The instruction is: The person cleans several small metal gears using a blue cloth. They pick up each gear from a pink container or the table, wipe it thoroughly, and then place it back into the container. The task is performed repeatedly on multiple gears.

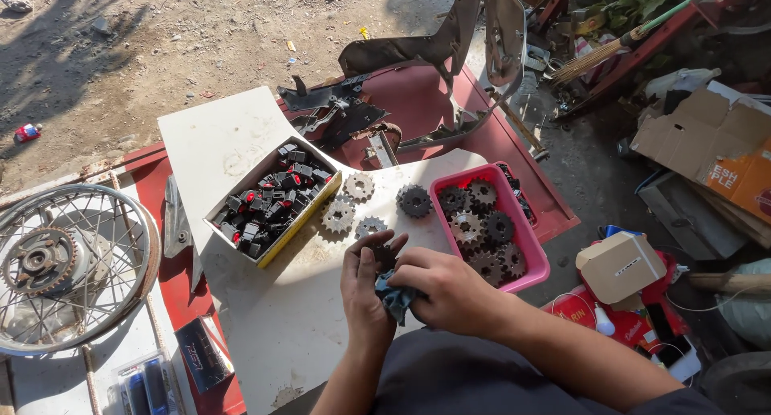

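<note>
Sprocket sat pinched in your left hand, with your right hand pressing a blue cloth against it from the right.

Your left hand was closed around the dark toothed sprocket, fingers curled over its top edge, so the part lay flat against your palm with its face turned toward the other hand. Your right hand was closed on the cloth, touching the sprocket's lower right side, and was the nearer hand to the pink tray of sprockets just to its right. Three pale sprockets and a dark one lay on the white desk just beyond your fingertips, between the tray and the yellow box of small black and red parts.
</note>
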